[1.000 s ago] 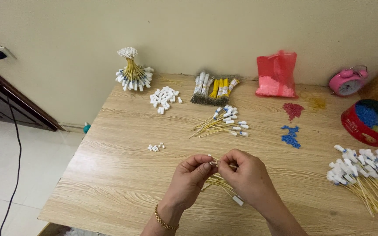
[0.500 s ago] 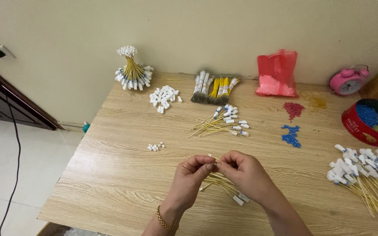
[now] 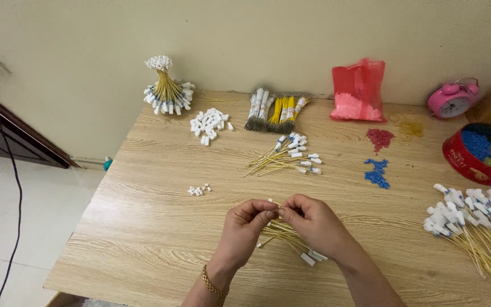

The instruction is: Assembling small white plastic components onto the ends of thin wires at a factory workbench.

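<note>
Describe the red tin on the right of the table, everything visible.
The red tin is round and low, looks like metal, with a pale printed pattern on its wall. It stands upright and open, no lid in view, at the table's right edge, partly cut off by the frame. Inside lie blue pellets with some greenish ones behind. Nothing touches it; both hands work well away from it.

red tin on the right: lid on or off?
Off. The red tin is open at the top, and blue pieces show inside it. No lid is in view.
</note>
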